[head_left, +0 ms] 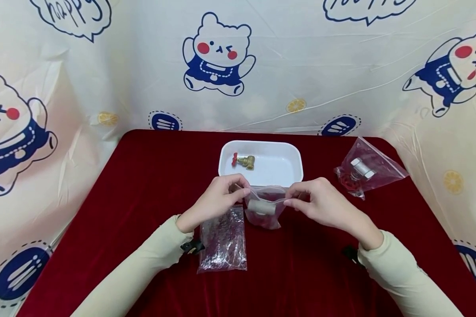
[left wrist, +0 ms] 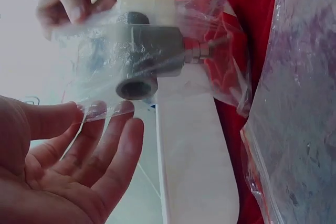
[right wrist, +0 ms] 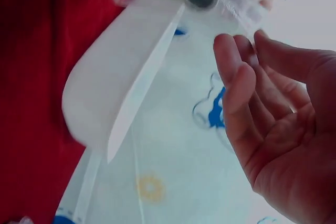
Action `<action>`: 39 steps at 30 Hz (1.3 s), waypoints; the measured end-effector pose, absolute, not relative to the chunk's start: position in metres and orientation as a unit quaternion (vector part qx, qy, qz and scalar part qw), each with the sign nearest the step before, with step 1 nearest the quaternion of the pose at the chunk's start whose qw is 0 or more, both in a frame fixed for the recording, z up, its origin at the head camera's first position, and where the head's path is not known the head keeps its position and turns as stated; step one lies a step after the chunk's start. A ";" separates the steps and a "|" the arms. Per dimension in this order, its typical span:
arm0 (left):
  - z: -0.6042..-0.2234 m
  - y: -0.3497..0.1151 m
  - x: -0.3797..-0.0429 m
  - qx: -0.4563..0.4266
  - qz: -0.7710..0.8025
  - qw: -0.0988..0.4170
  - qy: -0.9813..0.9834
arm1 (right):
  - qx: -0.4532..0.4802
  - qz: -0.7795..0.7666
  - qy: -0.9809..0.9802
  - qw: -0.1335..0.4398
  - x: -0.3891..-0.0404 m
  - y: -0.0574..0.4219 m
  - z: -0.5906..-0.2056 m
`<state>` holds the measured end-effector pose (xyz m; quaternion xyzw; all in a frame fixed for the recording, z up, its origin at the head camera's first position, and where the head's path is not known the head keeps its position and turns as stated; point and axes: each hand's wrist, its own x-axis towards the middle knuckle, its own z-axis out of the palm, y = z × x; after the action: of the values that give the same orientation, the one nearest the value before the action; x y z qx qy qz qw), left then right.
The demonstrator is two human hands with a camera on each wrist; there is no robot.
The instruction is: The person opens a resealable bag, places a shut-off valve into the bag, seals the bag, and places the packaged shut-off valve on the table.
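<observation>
Between my hands hangs a clear zip bag (head_left: pixel 267 222) with a grey valve (left wrist: pixel 157 48) inside it. The valve's red handwheel (left wrist: pixel 224 56) lies toward the bag's closed bottom. My left hand (head_left: pixel 218 197) pinches one side of the bag's top edge between thumb and fingers. At the other side of that edge, my right hand (head_left: pixel 325 203) pinches the plastic. The bag's mouth looks parted in the head view. A flat stack of clear plastic bags (head_left: pixel 224 244) lies just below my left hand.
Behind the held bag stands a white tray (head_left: pixel 285 176), with a brass valve (head_left: pixel 247 162) with a red handle in it. Another zip bag (head_left: pixel 384 160) holding a valve lies at the right. A dark red cloth (head_left: pixel 154 171) covers the table, and printed curtains surround it.
</observation>
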<state>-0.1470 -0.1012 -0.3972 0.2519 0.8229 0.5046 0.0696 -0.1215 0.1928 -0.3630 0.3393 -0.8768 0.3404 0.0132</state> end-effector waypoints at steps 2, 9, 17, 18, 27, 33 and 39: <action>-0.398 -0.099 -0.144 0.252 0.500 0.071 0.826 | 0.332 0.341 -0.879 0.007 -0.127 0.198 -0.363; -0.410 -0.094 -0.142 0.288 0.458 0.102 0.835 | 0.318 0.362 -0.876 -0.017 -0.133 0.203 -0.368; -0.416 -0.087 -0.143 0.350 0.383 0.059 0.853 | 0.308 0.376 -0.874 0.001 -0.132 0.204 -0.374; -0.415 -0.088 -0.143 0.346 0.388 0.055 0.853 | 0.306 0.378 -0.874 0.005 -0.131 0.204 -0.375; -0.407 -0.097 -0.133 0.322 0.402 -0.049 0.856 | 0.285 0.386 -0.877 0.019 -0.132 0.206 -0.382; -0.400 -0.099 -0.127 0.323 0.381 -0.062 0.864 | 0.281 0.373 -0.884 0.022 -0.133 0.205 -0.381; -0.398 -0.100 -0.122 0.310 0.341 -0.067 0.885 | 0.300 0.298 -0.906 0.012 -0.136 0.191 -0.371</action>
<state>-0.1221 -0.0997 -0.3976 0.3103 0.8848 0.3410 -0.0670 -0.1356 0.1905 -0.3711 0.2998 -0.9062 0.2980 0.0115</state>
